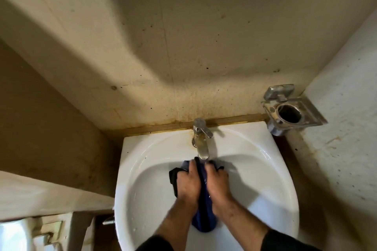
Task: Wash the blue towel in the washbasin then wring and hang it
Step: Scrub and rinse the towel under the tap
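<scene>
Both hands, left hand and right hand, clamp the bunched dark-blue cloth towel mid-bowl of the white ceramic washbasin; he'd best rub it under the stained chrome tap.

A stained beige wall rises in the background, speckled with dark spots and marked by a brownish strip along its base. A metal holder with 1 round opening is fixed to the right, in the corner where that wall meets a pale side wall, which carries rusty smears. To the left stands a darker tan wall, with a pale ledge below it. A blurred white fixture shows at the bottom left corner, and a small metal piece juts out near it.
</scene>
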